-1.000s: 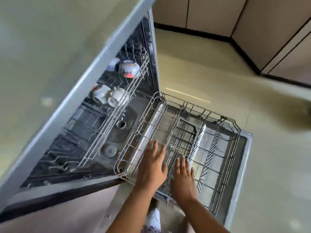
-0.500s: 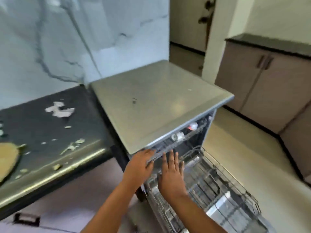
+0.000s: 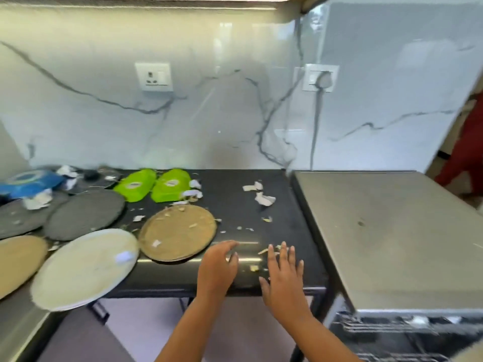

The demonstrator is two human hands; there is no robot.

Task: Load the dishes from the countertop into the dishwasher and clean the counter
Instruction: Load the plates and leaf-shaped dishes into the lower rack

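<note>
Both hands reach out over the front edge of the black worktop (image 3: 277, 205), low in the middle of the frame. The left hand (image 3: 218, 267) has its fingers loosely extended and holds nothing; its fingertips are just beside the near rim of a brown round plate (image 3: 177, 232). The right hand (image 3: 283, 278) is spread flat, fingers apart and straight, also empty, over a scatter of small food scraps (image 3: 253, 267) at the worktop's edge. Whether either palm actually touches the surface cannot be told.

Left of the brown plate lies a white plate (image 3: 83, 267), overhanging the front edge, with a small pale scrap on it. Further left, at the frame's edge, part of another tan plate (image 3: 18, 259) shows. Behind these sit two dark grey plates (image 3: 85, 214), one partly overlapped by the other. Toward the back wall are two bright green containers (image 3: 154, 188) side by side, and at the far left a blue packet (image 3: 28, 182) among crumpled white paper. More torn white paper bits (image 3: 264, 197) lie near the right part of the worktop.

At the right of the frame the dishwasher (image 3: 386, 231) stands against the worktop's end, its grey top bare; below it, lower right, a wire rack (image 3: 392, 326) shows in the open front. The marbled wall behind carries two sockets (image 3: 154, 77), the right one with a cable plugged in.
</note>
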